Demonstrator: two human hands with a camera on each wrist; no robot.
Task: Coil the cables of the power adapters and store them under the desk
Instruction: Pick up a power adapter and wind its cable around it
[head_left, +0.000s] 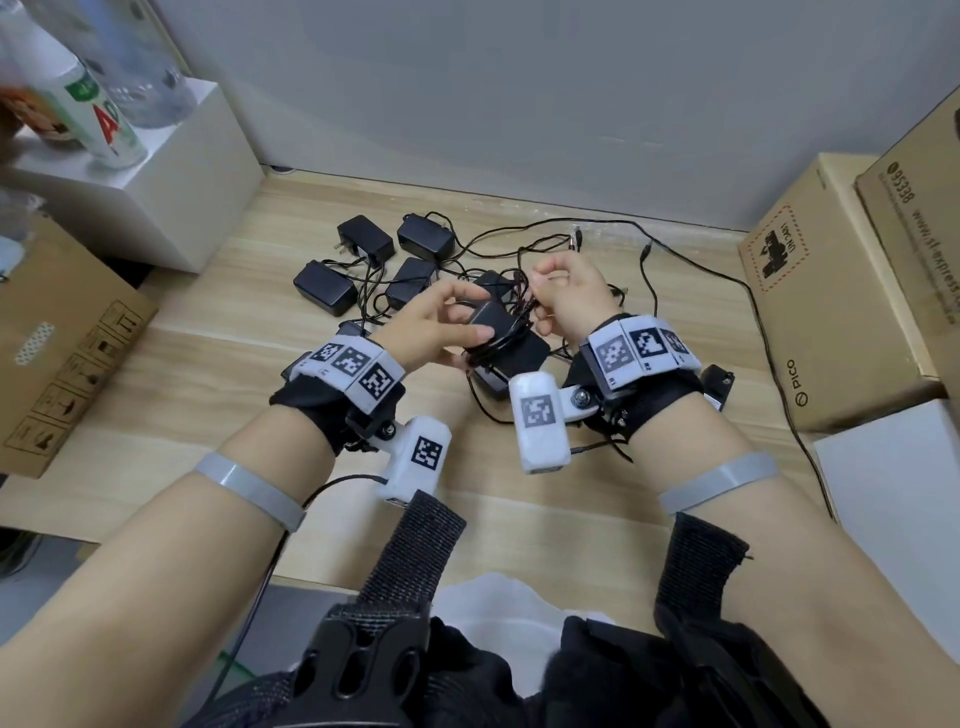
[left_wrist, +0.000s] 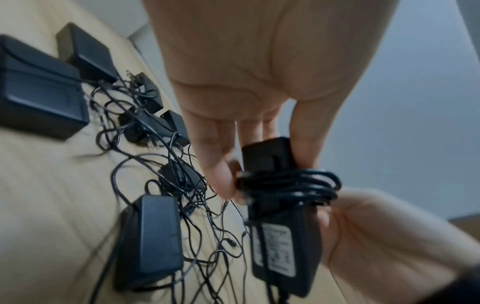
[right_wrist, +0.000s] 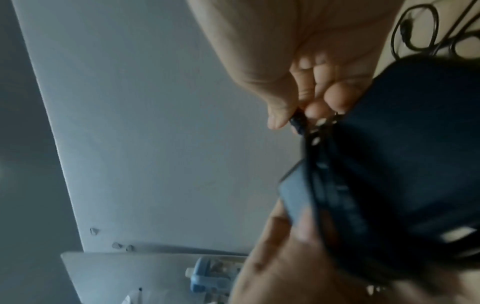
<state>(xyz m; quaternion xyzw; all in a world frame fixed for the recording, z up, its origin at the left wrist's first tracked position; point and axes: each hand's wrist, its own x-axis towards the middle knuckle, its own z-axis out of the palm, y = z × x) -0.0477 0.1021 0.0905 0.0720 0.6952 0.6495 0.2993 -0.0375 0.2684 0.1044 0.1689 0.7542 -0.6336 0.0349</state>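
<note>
Above the wooden desk (head_left: 208, 374) my left hand (head_left: 475, 312) grips a black power adapter (head_left: 488, 325) by its body. Its thin cable (left_wrist: 291, 183) is wound in several turns around the adapter (left_wrist: 267, 156), where the left hand (left_wrist: 265, 168) holds it between thumb and fingers. My right hand (head_left: 537, 306) pinches the cable's plug end close to the coil; the right wrist view shows that hand (right_wrist: 296, 119) with the plug (right_wrist: 298, 122) between thumb and fingertip, beside the blurred adapter (right_wrist: 402, 144). Several other black adapters (head_left: 363, 239) lie behind with tangled loose cables (head_left: 519, 249).
Cardboard boxes (head_left: 831, 312) stand at the right desk edge, with a white box (head_left: 893, 493) in front of them. A flat carton (head_left: 62, 353) lies at the left. A white block (head_left: 156, 197) carrying bottles sits at the back left against the grey wall.
</note>
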